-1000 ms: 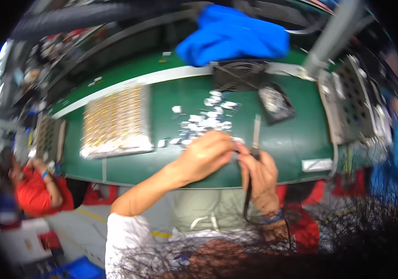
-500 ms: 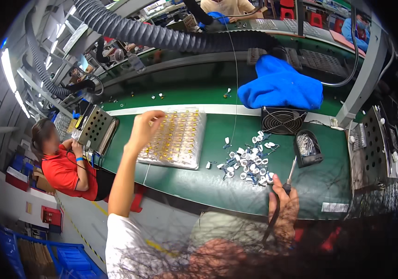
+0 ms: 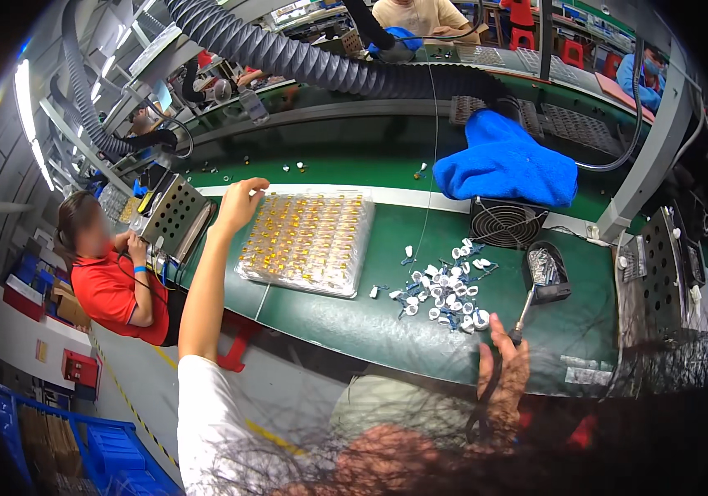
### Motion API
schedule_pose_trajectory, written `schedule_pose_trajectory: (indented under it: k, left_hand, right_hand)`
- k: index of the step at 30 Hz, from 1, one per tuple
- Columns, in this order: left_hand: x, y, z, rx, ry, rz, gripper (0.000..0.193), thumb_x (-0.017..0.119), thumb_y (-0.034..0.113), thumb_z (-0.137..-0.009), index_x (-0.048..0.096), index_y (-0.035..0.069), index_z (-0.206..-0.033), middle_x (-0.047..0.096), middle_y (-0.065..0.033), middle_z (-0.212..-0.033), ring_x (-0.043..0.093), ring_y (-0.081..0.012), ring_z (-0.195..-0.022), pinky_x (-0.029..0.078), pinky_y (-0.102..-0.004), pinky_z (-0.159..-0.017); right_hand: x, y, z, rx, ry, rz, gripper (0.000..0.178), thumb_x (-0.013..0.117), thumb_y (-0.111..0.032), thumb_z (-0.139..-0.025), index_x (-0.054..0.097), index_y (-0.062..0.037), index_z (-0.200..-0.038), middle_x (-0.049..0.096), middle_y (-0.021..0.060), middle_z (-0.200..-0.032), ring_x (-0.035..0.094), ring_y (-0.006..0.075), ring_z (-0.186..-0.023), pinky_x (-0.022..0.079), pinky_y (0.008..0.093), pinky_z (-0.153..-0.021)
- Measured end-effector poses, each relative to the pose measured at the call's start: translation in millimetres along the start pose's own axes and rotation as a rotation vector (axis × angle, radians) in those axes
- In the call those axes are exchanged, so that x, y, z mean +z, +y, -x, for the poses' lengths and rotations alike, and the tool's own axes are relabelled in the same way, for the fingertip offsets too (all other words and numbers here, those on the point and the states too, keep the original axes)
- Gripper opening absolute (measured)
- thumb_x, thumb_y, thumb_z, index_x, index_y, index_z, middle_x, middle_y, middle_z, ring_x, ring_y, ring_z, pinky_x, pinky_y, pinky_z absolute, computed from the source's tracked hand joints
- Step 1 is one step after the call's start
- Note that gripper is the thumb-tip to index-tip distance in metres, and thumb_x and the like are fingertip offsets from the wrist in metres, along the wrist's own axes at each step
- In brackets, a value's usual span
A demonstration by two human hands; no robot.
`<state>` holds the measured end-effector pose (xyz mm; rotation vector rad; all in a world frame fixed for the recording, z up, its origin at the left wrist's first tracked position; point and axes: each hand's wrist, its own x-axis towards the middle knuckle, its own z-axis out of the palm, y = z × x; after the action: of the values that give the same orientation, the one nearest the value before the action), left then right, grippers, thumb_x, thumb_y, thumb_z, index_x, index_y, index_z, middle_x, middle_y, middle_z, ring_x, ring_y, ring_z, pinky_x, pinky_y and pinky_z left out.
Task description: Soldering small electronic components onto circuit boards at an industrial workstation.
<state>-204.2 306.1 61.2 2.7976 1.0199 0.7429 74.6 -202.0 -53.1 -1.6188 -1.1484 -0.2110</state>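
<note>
At eleven o'clock on our desk [image 3: 337, 329] lies one clear, glossy plastic tray [image 3: 361, 248] with rows of yellow pieces [image 3: 300, 240]. Our left hand [image 3: 240, 204] curls beside its ten-o'clock corner; we cannot tell whether that grip holds anything. At one o'clock our right hand [image 3: 504, 368] clasps one slim metal-shafted tool [image 3: 524, 314] near one heap of white cups [image 3: 451, 283].

One head-worn view (wide fisheye) looks down and forward across the bench [image 3: 345, 331].

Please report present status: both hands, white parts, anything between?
Left hand near far left corner of tray, nothing visible in it. Right hand holding corded tool. White parts piled loose between tray and tool.
</note>
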Motion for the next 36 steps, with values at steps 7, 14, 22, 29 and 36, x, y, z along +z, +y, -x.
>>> schedule_pose_trajectory:
  k: [7, 14, 22, 29, 36]
  left_hand:
    - [9.9, -15.0, -12.3, 0.062, -0.147, 0.020, 0.027, 0.069, -0.004, -0.091, 0.073, -0.003, -0.117, 0.078, -0.0166, -0.109, 0.077, -0.0265, -0.102, 0.061, -0.0339, -0.084]
    - [11.9, -18.5, -20.7, -0.074, -0.187, 0.197, 0.026, 0.071, -0.001, -0.091, 0.072, -0.005, -0.116, 0.079, -0.0138, -0.102, 0.077, -0.0218, -0.096, 0.060, -0.0329, -0.085]
    - [20.5, 50.5, -1.3, -0.163, 0.061, 0.703, 0.028, 0.067, -0.001, -0.099, 0.065, -0.006, -0.126, 0.073, -0.0127, -0.110, 0.075, -0.0208, -0.100, 0.060, -0.0323, -0.090]
    - [47.2, 271.6, 60.5, 0.095, -0.333, 1.377, 0.039, 0.066, -0.008, -0.098, 0.057, -0.004, -0.135, 0.073, -0.0167, -0.108, 0.071, -0.0211, -0.099, 0.060, -0.0349, -0.090]
    - [80.2, 325.4, 65.4, 0.247, -0.577, 1.387, 0.046, 0.068, -0.008, -0.096, 0.054, -0.005, -0.140, 0.074, -0.0171, -0.106, 0.072, -0.0206, -0.103, 0.061, -0.0333, -0.090]
  right_hand:
    - [-1.3, -6.1, -7.2, -0.088, 0.030, 0.058, 0.041, 0.076, 0.008, -0.085, 0.060, -0.0003, -0.122, 0.072, 0.0187, -0.130, 0.068, 0.0351, -0.094, 0.056, 0.0408, -0.082]
    - [-6.9, -9.4, -6.6, -0.072, -0.011, 0.083, 0.040, 0.076, 0.007, -0.086, 0.059, 0.0002, -0.121, 0.072, 0.0196, -0.129, 0.067, 0.0355, -0.092, 0.056, 0.0416, -0.081]
    - [-10.2, -12.3, -6.8, -0.050, -0.053, 0.137, 0.038, 0.072, 0.004, -0.092, 0.056, -0.0033, -0.126, 0.071, 0.0146, -0.132, 0.067, 0.0328, -0.103, 0.058, 0.0382, -0.083]
    - [-15.4, -28.7, -17.2, 0.132, -0.049, -0.093, 0.044, 0.076, 0.007, -0.088, 0.057, -0.0019, -0.127, 0.075, 0.0166, -0.121, 0.070, 0.0238, -0.097, 0.055, 0.0336, -0.085]
    - [-4.0, -35.5, -39.4, 0.044, -0.019, -0.174, 0.065, 0.083, 0.003, -0.085, 0.047, -0.0029, -0.139, 0.071, 0.0217, -0.127, 0.073, 0.0273, -0.105, 0.058, 0.0348, -0.085]
